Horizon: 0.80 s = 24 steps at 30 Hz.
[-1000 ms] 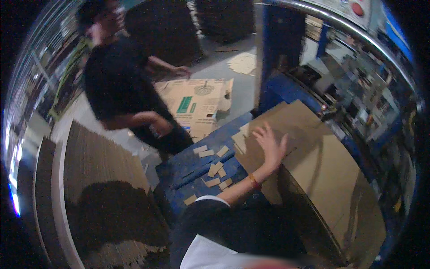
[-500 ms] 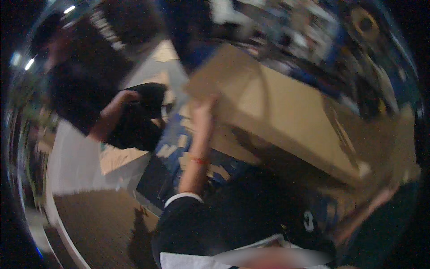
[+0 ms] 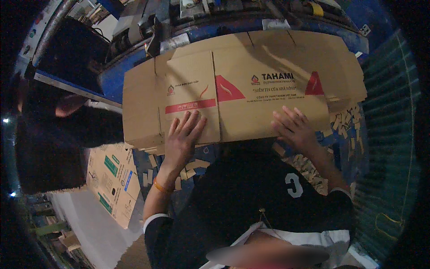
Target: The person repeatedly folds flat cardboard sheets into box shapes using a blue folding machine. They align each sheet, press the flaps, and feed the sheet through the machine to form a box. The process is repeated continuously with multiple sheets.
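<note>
A printed cardboard box blank (image 3: 242, 114), brown with red panels and dark lettering, lies flat on top of a stack of cardboard sheets (image 3: 349, 74) in front of me. My left hand (image 3: 184, 139) rests on its near left part, just below the red band, with the fingers stretched out. Farther right, my right hand (image 3: 293, 130) lies on the near edge of the same blank, its fingers spread. Neither hand is wrapped round anything. An orange band (image 3: 162, 186) circles my left wrist.
A blue machine (image 3: 130, 60) runs along the far side. Cardboard scraps (image 3: 195, 168) lie below the stack. At the left stands a co-worker in dark clothes (image 3: 53, 134), near a sheet printed in green and blue (image 3: 112, 184). A green corrugated panel (image 3: 389, 130) rises on the right.
The view has swung round and steadied. The cardboard, earlier tilted and gripped at its left end by my left hand, now lies flat on the stack under both open hands.
</note>
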### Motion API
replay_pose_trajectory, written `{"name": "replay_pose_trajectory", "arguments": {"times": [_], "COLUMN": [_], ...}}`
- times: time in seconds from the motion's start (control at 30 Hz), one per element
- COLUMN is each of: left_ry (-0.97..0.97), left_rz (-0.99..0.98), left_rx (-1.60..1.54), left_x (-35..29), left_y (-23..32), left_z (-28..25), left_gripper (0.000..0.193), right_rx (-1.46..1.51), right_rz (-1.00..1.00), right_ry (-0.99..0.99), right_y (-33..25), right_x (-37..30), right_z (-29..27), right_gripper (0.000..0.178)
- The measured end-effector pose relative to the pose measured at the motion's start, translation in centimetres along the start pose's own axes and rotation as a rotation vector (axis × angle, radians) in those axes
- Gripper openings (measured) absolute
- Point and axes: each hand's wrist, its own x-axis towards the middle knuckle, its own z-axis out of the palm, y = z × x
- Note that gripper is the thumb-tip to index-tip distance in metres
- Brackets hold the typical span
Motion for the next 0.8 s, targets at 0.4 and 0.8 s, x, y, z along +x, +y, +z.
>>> {"name": "replay_pose_trajectory", "arguments": {"times": [0.4, 0.8], "left_ry": [0.432, 0.419], "left_rz": [-0.001, -0.397], "left_rx": [-0.221, 0.144], "left_x": [5.9, 20.6], "left_y": [-5.2, -10.5], "left_z": [-1.5, 1.2], "left_gripper": [0.056, 0.076], "right_rx": [-0.211, 0.697], "right_rz": [-0.034, 0.697], "right_ry": [-0.008, -0.173], "right_y": [6.6, 16.0], "right_x": [8.4, 24.2], "right_z": [1.1, 8.3], "right_gripper": [0.04, 0.044]}}
